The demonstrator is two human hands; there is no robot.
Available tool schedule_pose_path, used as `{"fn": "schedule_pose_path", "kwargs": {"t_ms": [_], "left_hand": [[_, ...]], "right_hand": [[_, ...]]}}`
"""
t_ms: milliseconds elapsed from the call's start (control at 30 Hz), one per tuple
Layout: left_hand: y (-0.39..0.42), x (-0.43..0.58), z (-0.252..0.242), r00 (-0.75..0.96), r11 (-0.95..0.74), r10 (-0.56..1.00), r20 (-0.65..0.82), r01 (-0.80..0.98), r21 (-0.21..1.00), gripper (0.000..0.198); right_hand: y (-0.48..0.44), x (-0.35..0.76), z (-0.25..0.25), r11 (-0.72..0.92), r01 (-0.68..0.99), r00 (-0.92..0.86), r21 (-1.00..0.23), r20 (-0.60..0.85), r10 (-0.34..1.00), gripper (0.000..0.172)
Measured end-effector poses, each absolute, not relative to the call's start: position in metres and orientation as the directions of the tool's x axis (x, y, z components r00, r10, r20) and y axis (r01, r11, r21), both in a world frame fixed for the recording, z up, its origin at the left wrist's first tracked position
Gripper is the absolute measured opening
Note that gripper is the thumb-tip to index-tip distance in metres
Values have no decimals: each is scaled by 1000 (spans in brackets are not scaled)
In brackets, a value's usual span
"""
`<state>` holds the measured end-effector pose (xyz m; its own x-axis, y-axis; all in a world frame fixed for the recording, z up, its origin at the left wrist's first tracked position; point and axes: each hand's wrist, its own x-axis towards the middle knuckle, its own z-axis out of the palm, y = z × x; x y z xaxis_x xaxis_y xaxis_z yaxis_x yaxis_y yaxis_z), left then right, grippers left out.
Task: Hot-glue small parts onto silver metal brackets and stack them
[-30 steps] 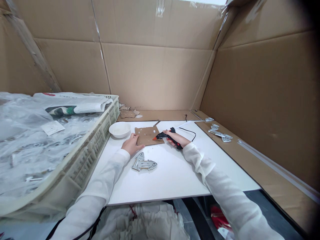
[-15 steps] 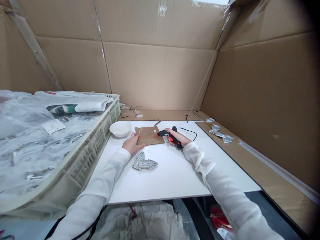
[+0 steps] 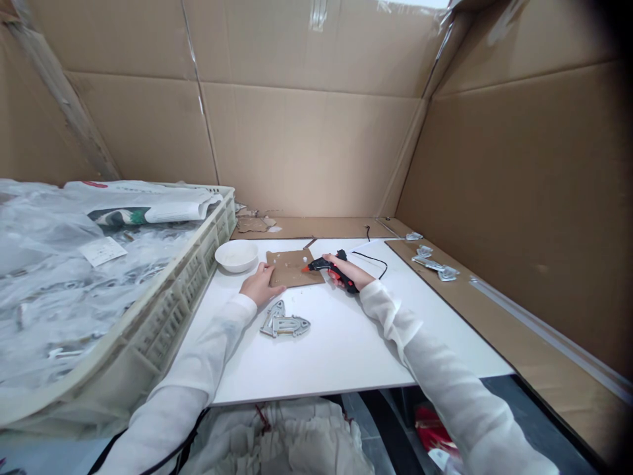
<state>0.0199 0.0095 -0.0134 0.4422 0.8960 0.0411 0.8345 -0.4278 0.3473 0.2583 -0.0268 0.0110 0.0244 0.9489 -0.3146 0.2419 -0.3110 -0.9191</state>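
My right hand (image 3: 349, 272) is wrapped round the handle of a black glue gun (image 3: 324, 264) with an orange tip and trigger. Its nozzle points left, just over a square piece of cardboard (image 3: 291, 276) dotted with small whitish bits. At the left edge of that cardboard, my left hand (image 3: 258, 285) holds it against the white table, fingers on top and thumb along the near edge. Two grey, fish-shaped flat parts (image 3: 289, 326) lie nearer to me, one partly overlapping the other. Behind my left hand stands a white bowl (image 3: 236, 257).
A large cream plastic crate (image 3: 163, 343) full of plastic-wrapped parts fills the left side. Several small wrapped pieces (image 3: 429, 264) lie on the cardboard strip at right. The gun's black cord (image 3: 378, 259) curves behind it. Cardboard walls (image 3: 316, 152) enclose the white table (image 3: 346, 356).
The glue gun's tip has shifted very slightly left over the cardboard. The whole view has moved a little; both hands keep their hold.
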Motion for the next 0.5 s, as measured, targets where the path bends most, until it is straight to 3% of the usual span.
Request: {"fn": "schedule_pose_path", "kwargs": {"t_ms": [500], "left_hand": [[6, 21, -9, 436, -419, 899, 34, 837, 353, 58]], "right_hand": [[-25, 262, 7, -294, 257, 20, -920, -300, 954, 50]]}}
